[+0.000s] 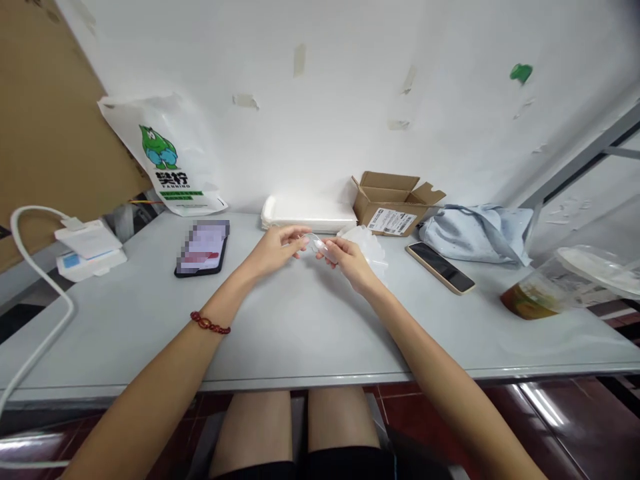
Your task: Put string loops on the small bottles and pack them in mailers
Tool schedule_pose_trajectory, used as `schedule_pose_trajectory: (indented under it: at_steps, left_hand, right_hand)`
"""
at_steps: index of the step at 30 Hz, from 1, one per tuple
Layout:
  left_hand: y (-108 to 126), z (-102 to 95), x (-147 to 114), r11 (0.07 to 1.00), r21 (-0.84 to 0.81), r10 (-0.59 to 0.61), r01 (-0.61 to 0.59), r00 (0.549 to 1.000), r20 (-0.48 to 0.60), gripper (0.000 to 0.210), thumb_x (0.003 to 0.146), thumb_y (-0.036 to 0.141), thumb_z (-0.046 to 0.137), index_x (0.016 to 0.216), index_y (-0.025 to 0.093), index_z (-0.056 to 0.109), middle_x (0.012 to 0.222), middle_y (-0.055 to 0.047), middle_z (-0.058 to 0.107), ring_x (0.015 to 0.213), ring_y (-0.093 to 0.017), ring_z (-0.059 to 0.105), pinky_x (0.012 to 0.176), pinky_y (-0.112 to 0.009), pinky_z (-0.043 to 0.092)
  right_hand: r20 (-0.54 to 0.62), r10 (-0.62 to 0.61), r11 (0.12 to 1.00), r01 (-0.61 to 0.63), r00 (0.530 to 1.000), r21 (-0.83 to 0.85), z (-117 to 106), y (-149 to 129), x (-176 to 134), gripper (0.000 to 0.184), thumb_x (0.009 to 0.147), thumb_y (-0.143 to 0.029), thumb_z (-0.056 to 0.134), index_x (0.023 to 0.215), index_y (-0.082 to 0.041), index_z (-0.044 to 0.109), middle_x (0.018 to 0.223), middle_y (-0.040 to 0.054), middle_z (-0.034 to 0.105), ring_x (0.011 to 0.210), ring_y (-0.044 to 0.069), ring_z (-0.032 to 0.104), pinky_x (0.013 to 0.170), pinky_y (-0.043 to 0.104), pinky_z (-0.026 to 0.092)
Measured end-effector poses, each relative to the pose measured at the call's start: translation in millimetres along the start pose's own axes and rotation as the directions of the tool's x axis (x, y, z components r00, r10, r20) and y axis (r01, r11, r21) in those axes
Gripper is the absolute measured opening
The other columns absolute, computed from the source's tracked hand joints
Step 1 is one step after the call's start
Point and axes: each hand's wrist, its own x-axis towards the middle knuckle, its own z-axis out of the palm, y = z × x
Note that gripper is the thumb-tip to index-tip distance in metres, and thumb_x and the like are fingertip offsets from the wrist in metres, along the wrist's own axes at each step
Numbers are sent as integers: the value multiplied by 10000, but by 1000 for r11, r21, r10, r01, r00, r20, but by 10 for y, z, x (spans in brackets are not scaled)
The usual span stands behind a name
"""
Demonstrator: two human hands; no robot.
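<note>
1. Since the right hand (350, 262) has the clear plastic piece (323, 249) pinched in its fingers, that's the nearer one — over the worktop (310, 327).
2. Long axis looks roughly sideways, aimed at the left hand (276, 250).
3. Left fingers sit narrow by a thin loop (313, 235) — can't tell if they're gripping.

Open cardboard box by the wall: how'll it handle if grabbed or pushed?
Likely light for its size: the cardboard box looks thin-walled, though its bottom is hidden. The splayed flaps would probably bend if gripped. Flat sides suggest sliding, not rolling.
</note>
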Motion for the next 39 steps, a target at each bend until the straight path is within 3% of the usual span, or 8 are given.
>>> schedule_pose_trajectory:
  at_steps: [6, 9, 12, 18, 30, 39]
  left_hand:
    - [-7, 7, 20, 994, 79, -73, 81, 992, -102, 90, 721, 176, 675, 772, 123, 725, 641, -39, 658, 605, -166, 625, 660, -328, 527]
    - [41, -31, -4, 986, 102, -125, 130, 991, -52, 51, 692, 164, 702, 657, 129, 714, 566, -30, 630, 554, -166, 610, 627, -321, 518]
    - [42, -47, -13, 984, 101, -149, 148, 989, 4, 144, 702, 171, 697, 565, 131, 679, 523, -26, 599, 525, -154, 583, 584, -301, 512]
    - [-21, -37, 3, 972, -50, -230, 230, 973, 21, 137, 756, 234, 666, 686, 124, 706, 676, -58, 646, 567, -142, 587, 573, -286, 508]
    - [-63, 221, -7, 873, -413, -258, 261, 964, 65, 126, 751, 231, 623, 717, 111, 642, 660, -23, 536, 595, -122, 533, 549, -266, 473]
    - [-116, 168, 22, 884, -378, -266, 276, 961, 81, 156, 772, 261, 615, 810, 116, 658, 693, -14, 530, 608, -117, 529, 540, -253, 458]
  right_hand:
    - [-40, -51, 993, 47, 998, -109, 9, 23, 11, 353, 853, -485, 461, 857, -153, 580, 656, -4, 566, 505, 82, 369, 483, 223, 301]
    - [-49, -50, 992, 44, 998, -120, -9, 18, 12, 373, 842, -526, 468, 804, -165, 555, 643, -10, 538, 493, 80, 365, 473, 225, 290]
    - [-73, -70, 988, 59, 995, -145, -31, 23, 13, 366, 838, -517, 480, 763, -165, 547, 626, -14, 523, 491, 77, 372, 475, 223, 290]
    - [-76, -93, 979, 77, 993, -190, -39, 31, 6, 364, 810, -503, 521, 762, -149, 586, 600, -14, 521, 519, 84, 397, 487, 218, 293]
    - [-20, -20, 999, 21, 1000, 31, -9, 37, -5, 386, 784, -550, 532, 731, -167, 536, 629, -22, 502, 514, 73, 375, 474, 215, 293]
    - [-3, -26, 999, 26, 1000, 29, 21, 74, -13, 384, 798, -542, 522, 704, -169, 522, 627, -20, 499, 515, 71, 366, 472, 216, 288]
